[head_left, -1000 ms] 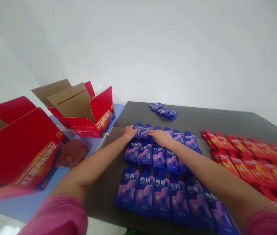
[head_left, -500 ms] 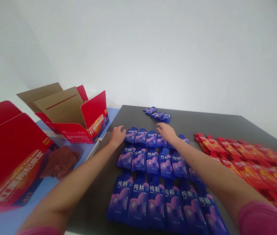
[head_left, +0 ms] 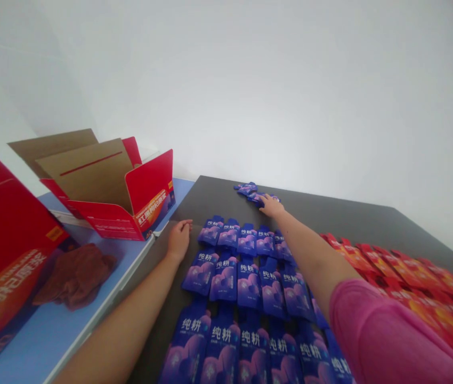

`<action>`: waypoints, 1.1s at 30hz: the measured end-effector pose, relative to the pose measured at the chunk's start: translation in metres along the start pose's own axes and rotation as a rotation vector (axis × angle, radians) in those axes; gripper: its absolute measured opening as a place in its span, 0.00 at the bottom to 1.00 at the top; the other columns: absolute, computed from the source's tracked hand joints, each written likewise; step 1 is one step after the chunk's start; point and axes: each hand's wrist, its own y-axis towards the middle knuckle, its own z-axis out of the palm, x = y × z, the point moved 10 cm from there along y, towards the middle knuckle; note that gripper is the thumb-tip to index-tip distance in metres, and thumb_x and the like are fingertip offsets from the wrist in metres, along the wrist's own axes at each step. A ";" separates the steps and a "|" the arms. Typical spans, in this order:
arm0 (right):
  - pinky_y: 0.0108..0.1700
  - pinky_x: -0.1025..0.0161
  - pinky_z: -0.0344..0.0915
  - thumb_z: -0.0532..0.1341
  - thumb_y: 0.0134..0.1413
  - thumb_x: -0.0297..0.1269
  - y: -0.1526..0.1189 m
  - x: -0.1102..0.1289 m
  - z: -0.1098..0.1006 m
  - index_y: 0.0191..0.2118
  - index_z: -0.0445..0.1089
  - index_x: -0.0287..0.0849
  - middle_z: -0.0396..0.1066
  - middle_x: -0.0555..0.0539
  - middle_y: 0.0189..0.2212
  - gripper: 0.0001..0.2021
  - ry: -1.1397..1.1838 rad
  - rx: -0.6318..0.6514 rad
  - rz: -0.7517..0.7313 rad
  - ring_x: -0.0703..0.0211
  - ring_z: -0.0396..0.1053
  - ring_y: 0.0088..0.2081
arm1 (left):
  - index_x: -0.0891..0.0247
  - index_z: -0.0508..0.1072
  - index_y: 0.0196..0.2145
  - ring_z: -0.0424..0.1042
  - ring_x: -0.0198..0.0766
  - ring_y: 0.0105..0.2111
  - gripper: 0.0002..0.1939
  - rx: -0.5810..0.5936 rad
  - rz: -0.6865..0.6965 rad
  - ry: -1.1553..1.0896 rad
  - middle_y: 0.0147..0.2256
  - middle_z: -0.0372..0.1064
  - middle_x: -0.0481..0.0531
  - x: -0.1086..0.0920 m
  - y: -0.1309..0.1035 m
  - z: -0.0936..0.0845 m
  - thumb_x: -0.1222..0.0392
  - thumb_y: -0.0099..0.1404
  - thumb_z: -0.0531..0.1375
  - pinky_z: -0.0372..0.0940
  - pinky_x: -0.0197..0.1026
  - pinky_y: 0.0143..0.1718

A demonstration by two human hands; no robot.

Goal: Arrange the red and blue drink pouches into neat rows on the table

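Observation:
My right hand (head_left: 272, 205) reaches across the dark table, its fingers apart and lying on the far small pile of blue-purple pouches (head_left: 246, 188); the fingers partly cover the pouch under them. My left hand (head_left: 179, 240) rests at the table's left side with loosely bent fingers, and nothing shows in it. Just right of it, blue-purple pouches (head_left: 223, 277) lie face up in three rows, their white lettering toward me. My right forearm and sleeve hide the right ends of these rows.
Red and orange pouches (head_left: 406, 272) lie in rows on the table's right side. On a blue surface at left stand an open red carton (head_left: 106, 224) with raised flaps and a second red carton (head_left: 6, 240). A brown cloth (head_left: 77, 274) lies crumpled between them.
My right hand has moved forward from the back row of blue-purple pouches to the far pile. My left hand has drawn back leftward from the row's end. The view has shifted slightly.

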 end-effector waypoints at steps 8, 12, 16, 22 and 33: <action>0.46 0.55 0.65 0.43 0.64 0.27 -0.032 0.001 -0.033 0.61 0.61 0.43 0.66 0.35 0.53 0.23 -0.092 -0.133 0.034 0.49 0.69 0.49 | 0.62 0.77 0.39 0.74 0.42 0.38 0.12 0.001 0.008 -0.062 0.37 0.75 0.55 -0.007 -0.007 -0.001 0.61 0.61 0.55 0.67 0.45 0.46; 0.42 0.60 0.65 0.44 0.65 0.29 -0.058 0.002 -0.074 0.61 0.60 0.42 0.70 0.36 0.50 0.22 -0.109 -0.220 0.058 0.51 0.71 0.46 | 0.64 0.76 0.38 0.73 0.41 0.37 0.12 -0.028 0.024 -0.098 0.36 0.74 0.56 -0.014 -0.007 -0.005 0.61 0.62 0.54 0.68 0.43 0.43; 0.38 0.62 0.64 0.45 0.67 0.34 -0.110 0.013 -0.134 0.59 0.64 0.45 0.75 0.40 0.45 0.20 0.005 -0.456 0.088 0.51 0.73 0.43 | 0.63 0.74 0.41 0.72 0.37 0.39 0.12 -0.140 0.145 -0.172 0.39 0.72 0.54 -0.063 -0.016 -0.024 0.60 0.65 0.53 0.66 0.40 0.46; 0.39 0.61 0.67 0.50 0.65 0.39 -0.218 0.052 -0.190 0.52 0.72 0.43 0.78 0.43 0.40 0.18 0.283 -0.717 0.037 0.50 0.75 0.39 | 0.62 0.70 0.48 0.74 0.39 0.40 0.16 0.301 -0.181 -0.530 0.45 0.73 0.58 -0.146 -0.100 0.036 0.57 0.62 0.61 0.68 0.43 0.45; 0.50 0.58 0.68 0.53 0.65 0.39 -0.317 0.126 -0.179 0.46 0.75 0.42 0.77 0.43 0.44 0.15 0.526 -0.778 -0.265 0.54 0.73 0.46 | 0.64 0.70 0.32 0.74 0.37 0.38 0.14 0.603 -0.508 -0.972 0.32 0.73 0.53 -0.178 -0.196 0.103 0.50 0.68 0.56 0.69 0.39 0.44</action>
